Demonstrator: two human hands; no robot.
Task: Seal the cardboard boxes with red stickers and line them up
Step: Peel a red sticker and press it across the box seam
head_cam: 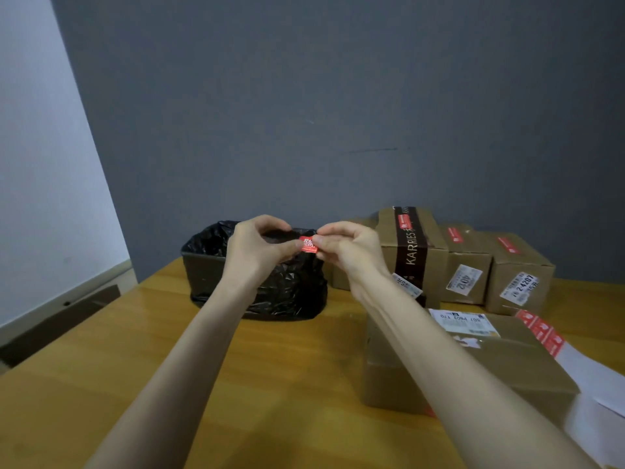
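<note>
A small red sticker [308,244] is held in the air above the black bin, pinched between my left hand [258,247] and my right hand [348,248]. A cardboard box [507,367] with a white shipping label lies near me on the right, under my right forearm. A strip of red stickers [541,330] on white backing lies across that box's far right edge. At the back right, three cardboard boxes stand in a row: one with dark tape [412,252], a middle one [468,265] and a right one [521,275]. Each bears a red sticker on top.
A bin lined with a black plastic bag [270,292] stands on the wooden table [236,384] just beyond my hands. The grey wall is right behind the boxes. Another cardboard box [341,275] shows partly behind my right hand. The table's left edge runs diagonally.
</note>
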